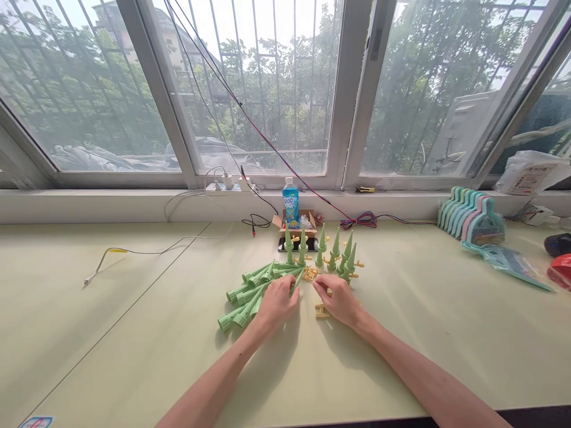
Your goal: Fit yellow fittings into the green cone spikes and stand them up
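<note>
My left hand (pixel 279 300) is closed around a green plastic cone-shaped spike (pixel 298 279), whose tip points up and away. Just to its right, my right hand (pixel 336 297) has thumb and fingers pinched together beside a small pile of yellow plastic pieces (pixel 310 273); what lies in that pinch is too small to make out. A few more yellow pieces (pixel 321 310) rest on the table below the right hand. Left of my left hand, several hollow green spikes (pixel 241 297) lie in a heap. Beyond the hands, several green spikes (pixel 334 249) stand tip up with yellow pieces fitted at their sides.
Behind the standing spikes are a dark phone (pixel 282 245), a cardboard box (pixel 308 229) and a blue bottle (pixel 291 205). Cables (pixel 359 220) run along the window side. At the right stand pastel dustpan-like items (pixel 473 217), near a red object (pixel 561 270).
</note>
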Demonstrator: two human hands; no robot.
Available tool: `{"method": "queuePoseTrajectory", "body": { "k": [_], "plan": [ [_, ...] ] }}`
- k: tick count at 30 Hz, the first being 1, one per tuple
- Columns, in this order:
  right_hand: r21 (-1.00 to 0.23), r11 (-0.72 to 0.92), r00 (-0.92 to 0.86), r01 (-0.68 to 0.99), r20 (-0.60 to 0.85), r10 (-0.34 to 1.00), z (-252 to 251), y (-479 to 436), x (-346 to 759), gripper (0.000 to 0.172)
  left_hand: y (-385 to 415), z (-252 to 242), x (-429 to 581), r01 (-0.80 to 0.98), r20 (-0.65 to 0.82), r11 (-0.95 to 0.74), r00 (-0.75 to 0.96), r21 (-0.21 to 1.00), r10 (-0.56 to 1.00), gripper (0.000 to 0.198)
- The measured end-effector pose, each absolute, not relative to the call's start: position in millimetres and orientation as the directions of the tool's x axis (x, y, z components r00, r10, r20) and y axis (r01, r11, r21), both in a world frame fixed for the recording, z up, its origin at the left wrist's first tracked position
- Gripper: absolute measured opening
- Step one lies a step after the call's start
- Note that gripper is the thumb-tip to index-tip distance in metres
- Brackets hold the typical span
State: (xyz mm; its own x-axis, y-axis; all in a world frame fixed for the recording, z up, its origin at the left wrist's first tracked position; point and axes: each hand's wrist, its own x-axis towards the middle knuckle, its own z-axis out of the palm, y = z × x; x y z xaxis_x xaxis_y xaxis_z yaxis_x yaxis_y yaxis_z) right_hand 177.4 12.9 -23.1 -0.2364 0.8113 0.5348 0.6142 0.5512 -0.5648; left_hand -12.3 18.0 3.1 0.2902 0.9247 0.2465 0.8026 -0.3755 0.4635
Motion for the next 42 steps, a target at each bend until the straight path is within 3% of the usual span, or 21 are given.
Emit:
{"method": "queuePoseTrajectory", "body": {
  "k": [8, 15, 24, 42],
  "plan": [
    [-0.503, 0.604, -0.343, 0.619, 0.519, 0.783, -20, 8, 175, 0.007, 13, 3, -6, 0.641, 0.232, -0.363, 0.282, 0.677, 0.931, 0.017],
    [-0.421, 0.629, -0.414, 0.654, 0.497, 0.763, -21, 8, 174, 0.003, 13, -2, -3, 0.492, 0.174, -0.296, 0.279, 0.819, 0.945, 0.015],
    [-0.407, 0.627, -0.479, 0.664, 0.414, 0.775, -19, 4, 174, 0.011, 13, 0, -1, 0.507, 0.329, -0.366, 0.166, 0.78, 0.93, 0.019],
    [-0.411, 0.635, -0.494, 0.654, 0.403, 0.77, -28, 10, 174, 0.013, 6, 6, 5, 0.46, 0.411, -0.426, 0.138, 0.779, 0.901, 0.016]
  ]
}}
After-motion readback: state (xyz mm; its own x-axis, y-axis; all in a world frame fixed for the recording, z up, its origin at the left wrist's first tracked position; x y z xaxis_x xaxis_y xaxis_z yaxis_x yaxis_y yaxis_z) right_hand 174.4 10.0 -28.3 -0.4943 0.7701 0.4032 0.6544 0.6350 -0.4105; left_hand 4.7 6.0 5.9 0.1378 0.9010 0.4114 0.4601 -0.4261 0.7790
